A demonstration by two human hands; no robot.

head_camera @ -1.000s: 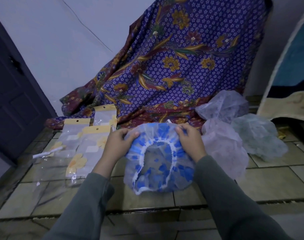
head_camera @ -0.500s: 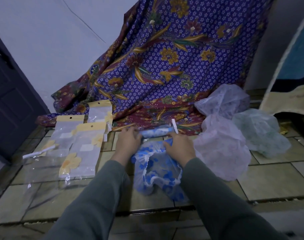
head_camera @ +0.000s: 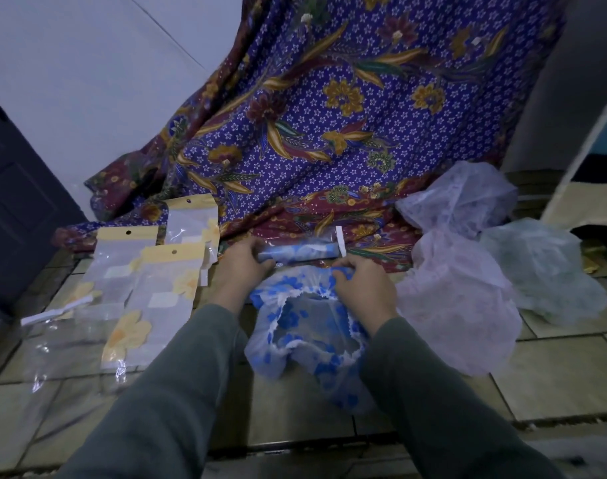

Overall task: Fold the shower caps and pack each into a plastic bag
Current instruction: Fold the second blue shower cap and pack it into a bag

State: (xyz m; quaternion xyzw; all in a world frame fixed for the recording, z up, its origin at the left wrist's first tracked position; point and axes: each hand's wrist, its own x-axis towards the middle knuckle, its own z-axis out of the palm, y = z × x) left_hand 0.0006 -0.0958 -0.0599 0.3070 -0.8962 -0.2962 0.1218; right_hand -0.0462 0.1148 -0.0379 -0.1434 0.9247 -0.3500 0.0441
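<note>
A clear shower cap with blue flowers (head_camera: 309,340) lies on the tiled floor, its elastic opening facing up. My right hand (head_camera: 361,288) pinches its upper right rim. My left hand (head_camera: 243,267) is curled at its upper left rim, fingertips right beside a rolled blue cap packed in a plastic bag (head_camera: 302,252) that lies just behind. Several empty plastic bags with yellow headers (head_camera: 157,299) lie to the left. Grey sleeves cover both forearms.
Two pale purple shower caps (head_camera: 457,305) and a greenish one (head_camera: 537,271) are heaped at the right. A purple batik cloth (head_camera: 329,115) drapes down behind. A dark door (head_camera: 15,202) stands at the left, and a loose white strip (head_camera: 53,314) lies near the bags.
The cap was held up stretched open between both hands, then came down to the floor. It now rests there with its opening spread, hands at its far rim.
</note>
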